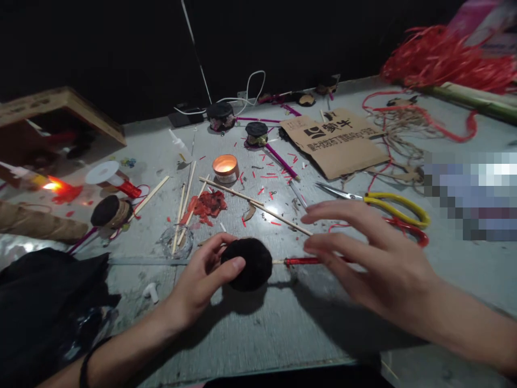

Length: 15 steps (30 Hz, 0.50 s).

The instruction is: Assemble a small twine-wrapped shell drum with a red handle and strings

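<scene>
My left hand (208,277) grips a small round drum (254,264) covered in black cloth, thumb on its face and fingers behind its edge. From the drum's right side runs a thin stick (301,261), pale near the drum and wrapped in shiny red further out. Over this stick my right hand (363,253) hovers with its fingers stretched and apart; its outer end is hidden behind the fingers. Scissors (388,202) with yellow handles lie just beyond my right hand. A wooden stick (278,216) stretches across the table between the hands.
A burning tea candle (226,168) stands mid-table, near red wax scraps (208,206). At left, a glue gun (24,173) lies by a glowing light and a spool (107,175). Beyond are drums with purple handles (256,133) and flattened cardboard (335,145). Black cloth (44,307) fills the lower left.
</scene>
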Tool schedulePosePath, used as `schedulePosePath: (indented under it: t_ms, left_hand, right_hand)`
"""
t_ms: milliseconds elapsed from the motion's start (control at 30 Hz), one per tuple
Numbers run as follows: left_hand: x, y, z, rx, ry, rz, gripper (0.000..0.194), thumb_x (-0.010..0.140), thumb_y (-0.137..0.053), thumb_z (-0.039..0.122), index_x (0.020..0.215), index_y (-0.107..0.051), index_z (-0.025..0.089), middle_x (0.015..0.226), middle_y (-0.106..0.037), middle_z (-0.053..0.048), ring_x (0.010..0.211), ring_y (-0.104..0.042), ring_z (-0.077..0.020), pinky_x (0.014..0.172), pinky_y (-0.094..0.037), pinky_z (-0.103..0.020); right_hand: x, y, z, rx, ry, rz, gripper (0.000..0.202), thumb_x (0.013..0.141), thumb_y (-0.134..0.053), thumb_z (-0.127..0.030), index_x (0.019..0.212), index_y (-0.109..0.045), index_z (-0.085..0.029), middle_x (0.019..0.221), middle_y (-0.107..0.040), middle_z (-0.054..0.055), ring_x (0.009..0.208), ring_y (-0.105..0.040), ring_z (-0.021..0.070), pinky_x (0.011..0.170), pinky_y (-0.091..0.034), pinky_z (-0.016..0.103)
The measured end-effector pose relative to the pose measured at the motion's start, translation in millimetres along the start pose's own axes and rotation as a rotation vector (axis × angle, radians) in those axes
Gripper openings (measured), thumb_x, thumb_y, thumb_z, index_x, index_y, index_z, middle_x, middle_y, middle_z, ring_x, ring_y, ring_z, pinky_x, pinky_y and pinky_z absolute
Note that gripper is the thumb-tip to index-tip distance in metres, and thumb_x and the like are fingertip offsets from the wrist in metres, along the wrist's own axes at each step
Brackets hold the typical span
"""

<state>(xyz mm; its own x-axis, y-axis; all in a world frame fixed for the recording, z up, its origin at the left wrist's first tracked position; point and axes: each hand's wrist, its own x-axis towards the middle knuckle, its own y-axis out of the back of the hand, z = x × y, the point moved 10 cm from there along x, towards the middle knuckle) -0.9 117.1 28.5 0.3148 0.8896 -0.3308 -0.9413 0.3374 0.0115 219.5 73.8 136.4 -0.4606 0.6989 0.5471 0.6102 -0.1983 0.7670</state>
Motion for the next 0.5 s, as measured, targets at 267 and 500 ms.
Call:
schedulePosePath:
  t_ms: [267,500]
  left_hand:
    - [1,14.0,-10,0.074,0.071,0.046,0.047,0.084,-0.086,0.058,0.116,-0.075,0.026,0.106,-0.079,-0.006,0.093,-0.073,-0.0246,0.080,-0.058,-0.029]
    - [2,11.6,1,0.095,0.138,0.162,0.052,0.074,-0.088,0.065,0.111,-0.080,0.028,0.109,-0.081,-0.007,0.097,-0.074,-0.0302,0.082,-0.061,-0.035]
  right_hand:
    - [-63,74,102,-0.128,-0.261,-0.135,0.027,0.104,-0.059,-0.016,0.119,-0.076,-0.031,0.105,-0.087,0.001,0.085,-0.085,0.0229,0.075,-0.067,0.035]
    - [-111,163,241,-0.388,-0.686,0.090,0.018,0.094,-0.072,-0.037,0.102,-0.082,-0.024,0.095,-0.087,0.009,0.076,-0.082,0.0260,0.064,-0.056,0.033]
